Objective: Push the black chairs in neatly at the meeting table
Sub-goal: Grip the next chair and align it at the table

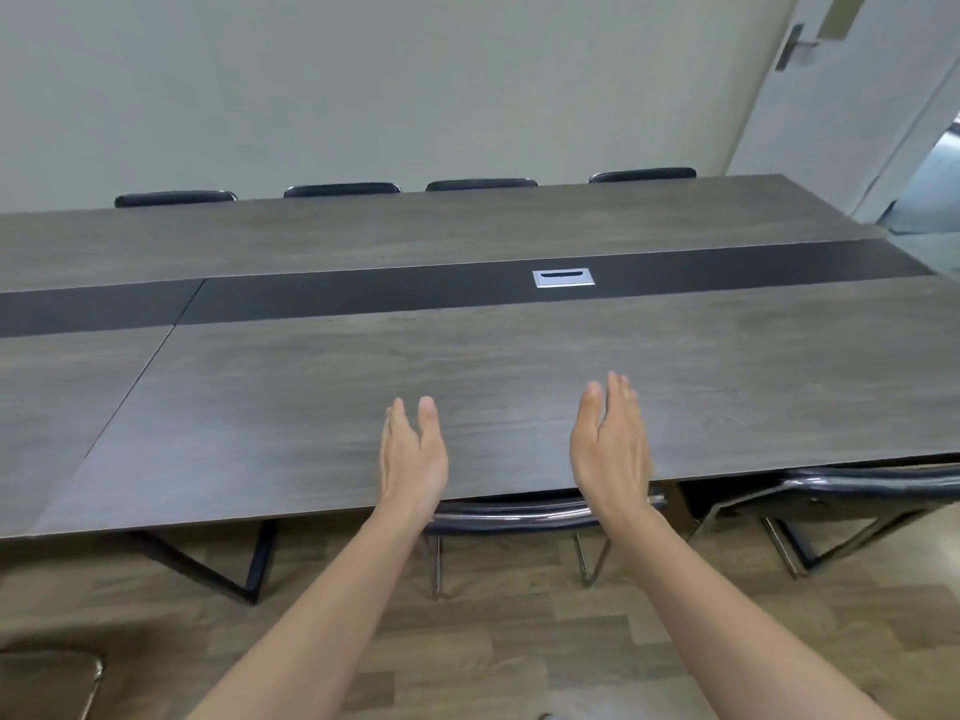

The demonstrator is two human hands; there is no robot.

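Both hands [413, 454] flat-fingered, apart | chair [519, 514] tucked beneath table [260, 407]

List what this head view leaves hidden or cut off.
- Far chairs: only backrest tops show; the table hides the rest.
- Near chair: seat under the table edge.
- Right chair: cut by the frame edge.
- Chair bottom left: mostly out of frame.

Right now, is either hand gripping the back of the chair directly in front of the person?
No: the left hand and right hand are both open above the table, off the chair.
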